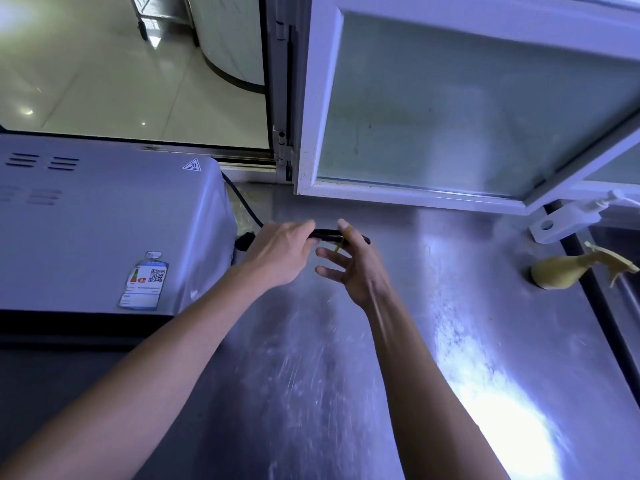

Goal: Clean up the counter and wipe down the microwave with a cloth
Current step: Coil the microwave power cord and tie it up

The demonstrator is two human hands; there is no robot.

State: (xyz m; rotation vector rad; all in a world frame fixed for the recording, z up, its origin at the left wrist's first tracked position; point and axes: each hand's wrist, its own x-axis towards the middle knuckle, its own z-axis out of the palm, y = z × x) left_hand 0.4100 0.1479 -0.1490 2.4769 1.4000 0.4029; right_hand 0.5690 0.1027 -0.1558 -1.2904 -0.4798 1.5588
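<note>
A bundled black power cord (325, 234) is gripped by the curled fingers of the left hand (277, 252), just right of the microwave (104, 230). A yellow rubber band (341, 240) is hooked on the right hand (353, 268), whose other fingers are spread loosely beside the cord, above the steel counter (311, 375).

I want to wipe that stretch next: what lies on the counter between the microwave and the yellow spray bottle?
In the head view, both hands, left hand and right hand, hold a bundled black cord there; otherwise the counter is bare between the microwave and the spray bottle.
</note>
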